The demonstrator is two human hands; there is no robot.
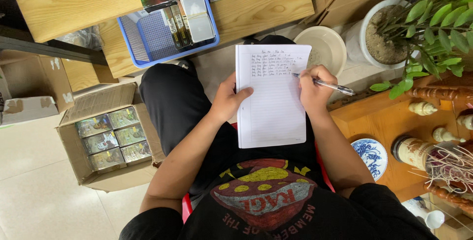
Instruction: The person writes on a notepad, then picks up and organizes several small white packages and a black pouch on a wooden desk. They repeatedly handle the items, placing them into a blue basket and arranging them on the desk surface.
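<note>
A lined white notepad [271,107] rests on my lap, with several handwritten lines at its top. My left hand [227,98] holds the pad by its left edge, thumb lying on the page. My right hand [315,88] grips a silver pen [327,86], its tip touching the paper near the last written line at the right side of the pad.
An open cardboard box [71,131] of small packaged boxes stands on the floor at my left. A blue plastic basket [143,38] with more boxes sits on a wooden bench ahead. A white bowl [322,43], a potted plant [379,33] and a wooden stand [384,121] with ornaments are at right.
</note>
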